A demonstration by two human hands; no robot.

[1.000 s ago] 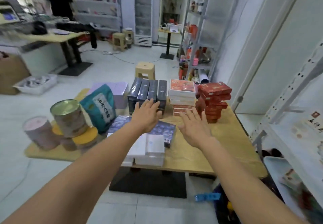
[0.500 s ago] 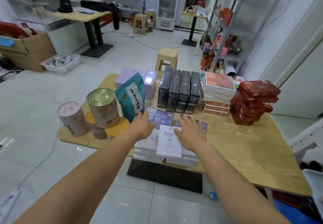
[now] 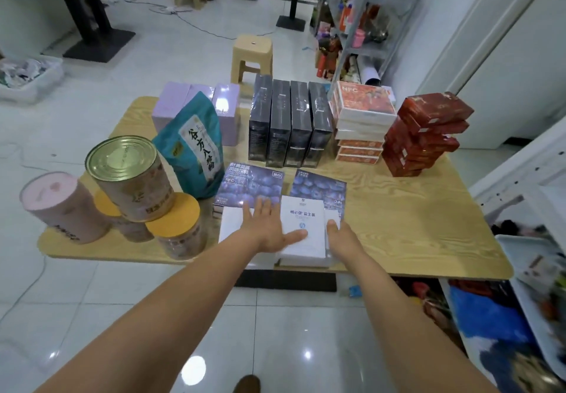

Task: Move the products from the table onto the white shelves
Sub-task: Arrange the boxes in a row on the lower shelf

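Head view, looking down on the wooden table [image 3: 413, 227]. A stack of white boxes [image 3: 301, 239] sits at the near edge of the table, roughly midway along it. The top box carries small blue print and lies slightly askew on those below. The left hand [image 3: 268, 228] lies flat on the left part of the stack, palm down, with the fingers straight and spread and the thumb stretched right across the top box; nothing is gripped. The right hand [image 3: 341, 234] is against the right side of the same stack, its fingers bent down over the edge and mostly hidden, so I cannot tell whether they have closed on a box. Just behind the stack and touching it are two flat blue boxes [image 3: 254, 185] with a blueberry print, side by side. Behind those stands a row of four upright black boxes [image 3: 291, 126]. Toward the far right corner is a pile of orange-and-white boxes [image 3: 363, 116], then an uneven pile of red boxes [image 3: 425, 135] near the right edge. At the far left are lilac boxes [image 3: 170, 109] with a teal pouch [image 3: 191, 147] upright in front of them. At the near left corner a gold-lidded tin [image 3: 131, 178] is perched on yellow-lidded jars [image 3: 177, 230], with a pink canister [image 3: 58, 205] beside them. The white shelf [image 3: 520, 178] frame shows at the right of the view, apart from the table.
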